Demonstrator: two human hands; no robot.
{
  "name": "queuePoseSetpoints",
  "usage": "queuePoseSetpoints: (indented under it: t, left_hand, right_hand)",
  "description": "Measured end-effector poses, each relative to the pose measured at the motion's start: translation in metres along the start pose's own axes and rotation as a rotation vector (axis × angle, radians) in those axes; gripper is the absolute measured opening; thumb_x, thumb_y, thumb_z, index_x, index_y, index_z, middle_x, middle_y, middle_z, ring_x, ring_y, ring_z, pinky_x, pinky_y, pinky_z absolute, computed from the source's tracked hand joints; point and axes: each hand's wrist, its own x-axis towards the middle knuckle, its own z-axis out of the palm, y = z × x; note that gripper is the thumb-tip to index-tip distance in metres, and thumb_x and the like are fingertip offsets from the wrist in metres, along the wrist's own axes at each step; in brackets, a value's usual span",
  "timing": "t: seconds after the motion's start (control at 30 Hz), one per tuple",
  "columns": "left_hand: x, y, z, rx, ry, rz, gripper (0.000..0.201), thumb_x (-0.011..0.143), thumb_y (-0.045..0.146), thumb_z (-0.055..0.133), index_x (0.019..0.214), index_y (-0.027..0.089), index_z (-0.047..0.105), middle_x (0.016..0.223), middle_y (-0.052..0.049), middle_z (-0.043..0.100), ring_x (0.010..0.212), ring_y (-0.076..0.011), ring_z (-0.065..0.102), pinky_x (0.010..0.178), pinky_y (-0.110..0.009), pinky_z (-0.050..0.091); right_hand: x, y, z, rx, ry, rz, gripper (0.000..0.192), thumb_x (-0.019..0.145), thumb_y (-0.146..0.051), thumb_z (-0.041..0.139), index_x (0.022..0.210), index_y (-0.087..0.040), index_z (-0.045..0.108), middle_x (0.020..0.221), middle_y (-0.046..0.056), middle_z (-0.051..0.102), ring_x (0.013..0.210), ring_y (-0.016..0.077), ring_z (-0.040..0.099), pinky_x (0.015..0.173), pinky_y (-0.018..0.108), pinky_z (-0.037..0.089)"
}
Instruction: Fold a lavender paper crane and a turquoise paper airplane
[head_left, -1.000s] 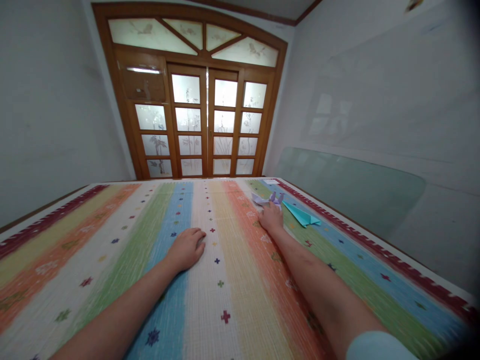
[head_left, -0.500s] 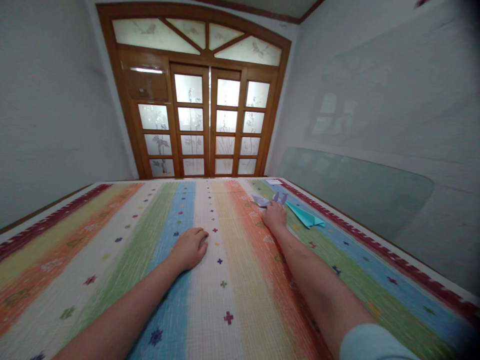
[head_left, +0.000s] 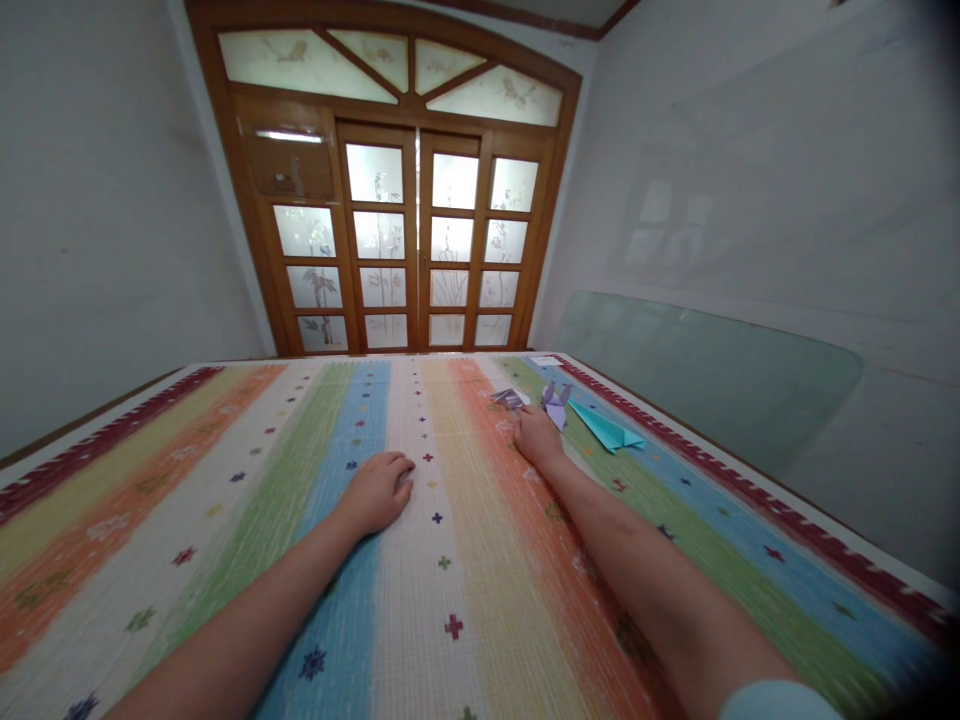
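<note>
My left hand (head_left: 379,490) rests on the striped cloth, on the blue and white bands, fingers loosely bent and thumb a little apart. Nothing shows in it. Farther out on the right, my right hand (head_left: 537,436) is closed, its fingertips at the near right edge of a small folded purple-grey paper piece (head_left: 510,398). The hand hides part of that edge. Just right of these fingers stands a lilac origami figure (head_left: 555,405) with two upright ear-like points. Beside it lies a turquoise folded paper plane (head_left: 606,428), its narrow tip pointing away to the left.
A multicoloured striped tablecloth (head_left: 255,480) covers the table. Near its far right corner lies a small white paper (head_left: 546,361). A pale green glass panel (head_left: 697,370) leans on the right wall. Wooden doors with frosted panes (head_left: 416,240) stand beyond the far edge.
My right hand has moved slightly left and back, and the purple-grey paper has shifted left with it. The lilac figure now shows more fully. My left hand stays in place.
</note>
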Motion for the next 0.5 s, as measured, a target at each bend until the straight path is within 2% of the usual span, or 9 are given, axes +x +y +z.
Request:
queuePoseSetpoints:
  t: [0.13, 0.3, 0.5]
  left_hand:
    - [0.000, 0.000, 0.000, -0.029, 0.005, -0.010, 0.033, 0.092, 0.030, 0.050, 0.118, 0.018, 0.067, 0.124, -0.014, 0.064, 0.119, -0.0281, 0.056, 0.107, -0.042, 0.038]
    - [0.001, -0.002, 0.000, -0.110, 0.001, -0.037, 0.033, 0.089, 0.028, 0.054, 0.117, 0.018, 0.068, 0.128, -0.013, 0.063, 0.122, -0.0289, 0.054, 0.110, -0.044, 0.034]
    - [0.007, -0.010, -0.002, -0.327, -0.038, -0.124, 0.039, 0.076, 0.031, 0.067, 0.113, 0.017, 0.071, 0.133, -0.015, 0.062, 0.129, -0.0331, 0.051, 0.116, -0.047, 0.027]
  right_hand:
    - [-0.018, -0.017, -0.009, 0.145, 0.123, -0.166, 0.036, 0.091, -0.011, 0.048, 0.122, -0.011, 0.067, 0.122, 0.016, 0.066, 0.118, 0.0248, 0.056, 0.107, 0.037, 0.040]
    - [-0.041, -0.040, -0.029, 0.326, 0.220, -0.322, 0.032, 0.088, -0.012, 0.054, 0.113, -0.018, 0.072, 0.123, 0.013, 0.067, 0.116, 0.0246, 0.059, 0.105, 0.039, 0.044]
    - [-0.059, -0.083, -0.066, 0.532, 0.336, -0.301, 0.032, 0.090, -0.009, 0.050, 0.110, -0.018, 0.073, 0.114, 0.011, 0.070, 0.108, 0.0225, 0.063, 0.099, 0.038, 0.050]
